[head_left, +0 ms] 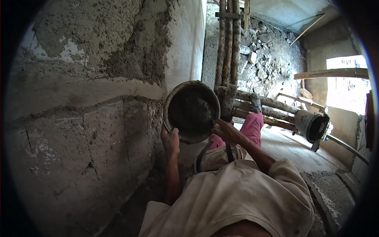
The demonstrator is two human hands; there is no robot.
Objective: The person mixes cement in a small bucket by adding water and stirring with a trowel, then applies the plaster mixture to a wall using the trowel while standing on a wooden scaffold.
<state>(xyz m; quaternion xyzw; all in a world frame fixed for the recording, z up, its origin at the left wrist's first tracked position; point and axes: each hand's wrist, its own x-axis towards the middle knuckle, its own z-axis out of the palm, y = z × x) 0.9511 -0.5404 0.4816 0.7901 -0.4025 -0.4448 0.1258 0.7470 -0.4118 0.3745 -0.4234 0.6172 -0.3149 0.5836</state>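
A round bucket [169, 118] is held up in front of me, its mouth turned toward my view. Dark grey wet mortar [195, 112] lies inside it. My left hand [170, 140] grips the near left part of its rim, thumb on the edge. On the lower right side, my right hand [226, 131] is closed on the bucket, though most of its fingers are hidden. Close beyond the bucket, to the left, stands a partly plastered wall [98, 94].
Log poles [227, 47] run away from me, and more logs [272, 104] cross to the right. A second bucket [306, 120] stands by those logs at the right. Broken rubble [260, 59] covers the ground below. A wooden plank [331, 74] juts in near a bright window opening.
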